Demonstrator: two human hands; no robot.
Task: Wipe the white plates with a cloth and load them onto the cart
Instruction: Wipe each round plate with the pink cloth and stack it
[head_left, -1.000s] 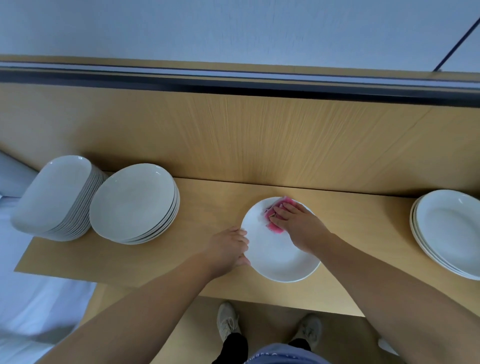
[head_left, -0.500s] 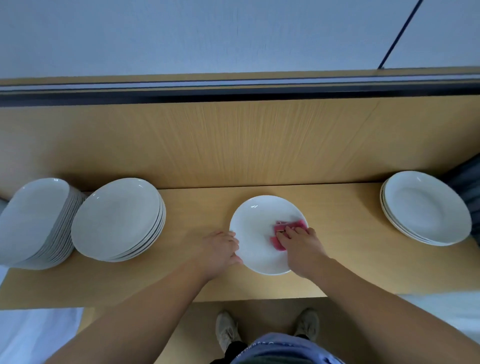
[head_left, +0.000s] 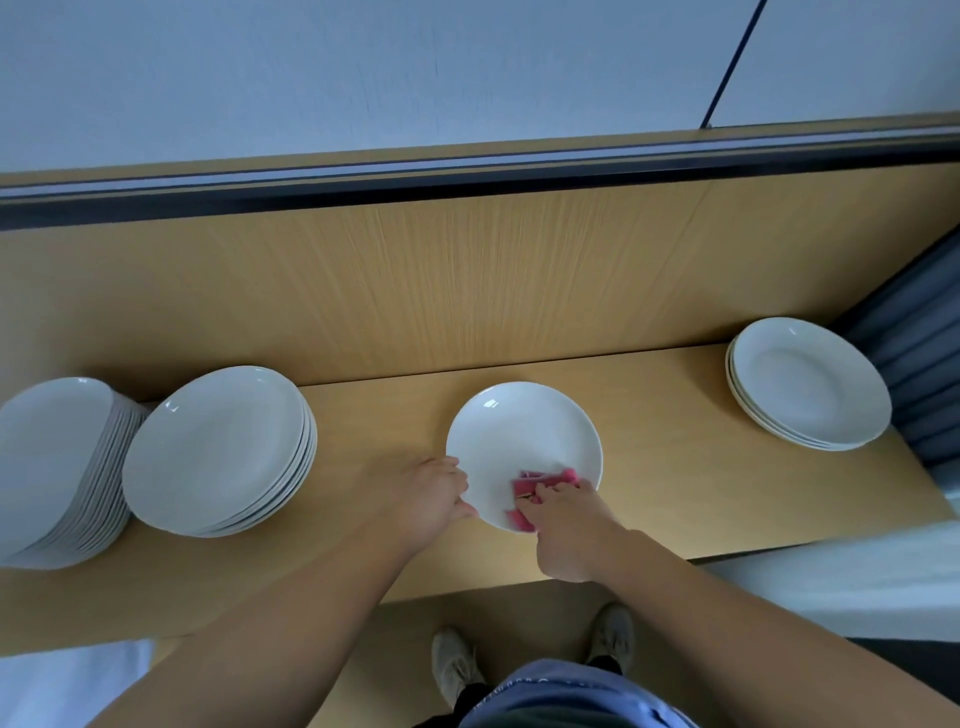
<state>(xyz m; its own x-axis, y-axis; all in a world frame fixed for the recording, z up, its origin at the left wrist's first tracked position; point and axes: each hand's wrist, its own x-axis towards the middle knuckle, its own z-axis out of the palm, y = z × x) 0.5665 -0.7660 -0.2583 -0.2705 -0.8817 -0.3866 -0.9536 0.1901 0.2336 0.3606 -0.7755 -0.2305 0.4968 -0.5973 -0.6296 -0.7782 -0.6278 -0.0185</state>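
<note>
At the bottom centre of the frame two pale shoes (head_left: 454, 670) stand on the floor, just above a blue garment (head_left: 561, 699) whose line of lettering is too blurred to read; two bare forearms reach up from the lower corners. The left hand (head_left: 434, 499) curls its fingers on the left rim of the single plate (head_left: 519, 431) and holds it; the right hand (head_left: 566, 530) bends its fingers over one pink cloth (head_left: 540, 480), gripping it against the plate's near right part. That plate lies flat on the wooden shelf (head_left: 675, 478), close to its front edge, in the middle of the frame. I count three stacks beside it: a middle-left stack (head_left: 218, 441) of about six plates; a far-left stack (head_left: 52, 457), taller, with too many rims to count; a right stack (head_left: 810, 384) of three or four, well apart at the right. Behind them rises a wooden panel (head_left: 467, 280); a grey curtain (head_left: 919, 374) hangs at the right edge; a pale wall (head_left: 363, 73) fills the top.
</note>
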